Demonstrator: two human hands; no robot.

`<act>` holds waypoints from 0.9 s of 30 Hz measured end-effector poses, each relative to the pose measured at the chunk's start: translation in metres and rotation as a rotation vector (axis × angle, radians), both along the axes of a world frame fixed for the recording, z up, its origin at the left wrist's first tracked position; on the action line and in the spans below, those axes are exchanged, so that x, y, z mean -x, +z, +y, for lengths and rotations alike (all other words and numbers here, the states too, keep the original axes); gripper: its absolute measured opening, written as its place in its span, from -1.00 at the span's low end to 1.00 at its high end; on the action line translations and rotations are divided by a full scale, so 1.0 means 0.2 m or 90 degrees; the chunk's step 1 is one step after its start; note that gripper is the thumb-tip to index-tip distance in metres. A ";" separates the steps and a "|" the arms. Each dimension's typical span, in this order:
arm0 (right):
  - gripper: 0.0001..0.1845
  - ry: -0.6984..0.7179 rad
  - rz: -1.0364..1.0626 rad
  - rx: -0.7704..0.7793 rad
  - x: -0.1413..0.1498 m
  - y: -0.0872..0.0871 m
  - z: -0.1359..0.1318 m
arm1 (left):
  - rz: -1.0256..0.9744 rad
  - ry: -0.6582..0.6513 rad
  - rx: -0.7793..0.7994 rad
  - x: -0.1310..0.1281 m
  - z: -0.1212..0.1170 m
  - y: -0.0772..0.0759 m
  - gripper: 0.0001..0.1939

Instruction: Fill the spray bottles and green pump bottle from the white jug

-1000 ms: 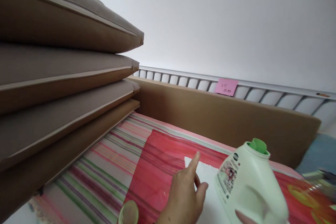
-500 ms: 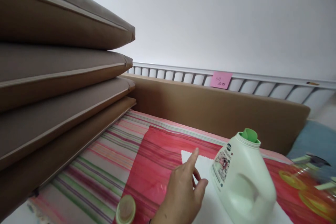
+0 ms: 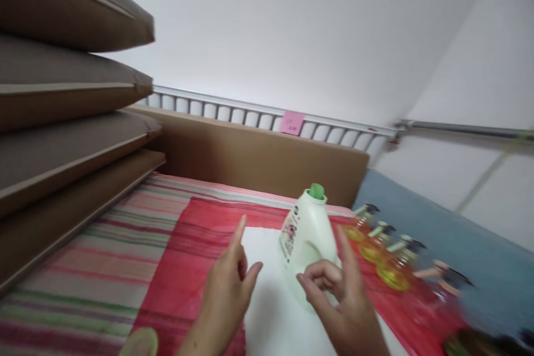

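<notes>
My left hand (image 3: 227,283) hovers over the red sheet (image 3: 179,256), index finger stretched out and thumb apart, holding nothing. To its right, my right hand (image 3: 346,300) is raised in front of a pale green detergent jug (image 3: 311,228). Its index finger points up while the other fingers are half curled, and nothing shows in its grasp. The jug stands upright and uncapped on a white sheet (image 3: 267,300), a green spout (image 3: 317,191) in its neck. My right hand hides part of its lower body. At the bottom edge, a round pale green object (image 3: 141,343) is cut off.
Several pump bottles (image 3: 394,270) stand in a row at the right. Folded brown cushions (image 3: 75,83) are stacked at the left. A brown board (image 3: 250,156) leans along the radiator (image 3: 217,112), which bears a pink note (image 3: 292,122). Striped cloth (image 3: 104,233) lies underneath.
My right hand has come into view before the jug. The view has swung right, showing more of the pump bottles. My left hand keeps its pointing shape.
</notes>
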State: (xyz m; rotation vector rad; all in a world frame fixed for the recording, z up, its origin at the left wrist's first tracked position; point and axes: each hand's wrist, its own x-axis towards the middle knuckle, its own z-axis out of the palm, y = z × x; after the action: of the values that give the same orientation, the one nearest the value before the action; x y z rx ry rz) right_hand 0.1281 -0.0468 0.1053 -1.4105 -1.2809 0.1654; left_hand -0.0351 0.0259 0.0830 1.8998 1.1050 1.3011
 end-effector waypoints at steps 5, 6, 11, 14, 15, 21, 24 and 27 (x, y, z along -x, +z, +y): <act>-0.21 -0.065 -0.018 0.053 -0.08 -0.05 0.08 | -0.007 0.047 -0.029 0.04 0.05 -0.02 -0.26; -0.25 -0.074 -0.026 0.049 -0.09 -0.06 0.10 | -0.001 0.056 -0.033 0.05 0.07 -0.02 -0.25; -0.26 -0.072 -0.108 0.082 -0.18 -0.10 0.18 | 0.054 0.053 -0.024 0.06 0.16 -0.08 -0.22; -0.23 -0.072 -0.157 0.081 -0.21 -0.11 0.20 | 0.076 0.059 -0.020 0.06 0.18 -0.10 -0.21; -0.23 -0.071 -0.170 0.069 -0.21 -0.12 0.20 | 0.079 0.061 -0.026 0.06 0.17 -0.09 -0.21; -0.28 -0.069 -0.188 -0.027 -0.18 -0.13 0.15 | 0.006 0.147 -0.123 0.10 0.07 -0.03 -0.17; -0.29 -0.057 -0.157 -0.019 -0.18 -0.15 0.14 | -0.005 0.164 -0.137 0.11 0.07 -0.04 -0.13; -0.25 -0.036 -0.119 -0.012 -0.19 -0.17 0.13 | -0.017 0.154 -0.105 0.11 0.12 -0.08 -0.09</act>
State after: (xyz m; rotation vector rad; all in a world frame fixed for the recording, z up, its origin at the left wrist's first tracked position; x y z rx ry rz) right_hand 0.1655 -0.0201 0.0720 -1.4708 -1.3895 -0.0183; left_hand -0.0580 0.0489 0.0662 1.9046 1.2789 1.5889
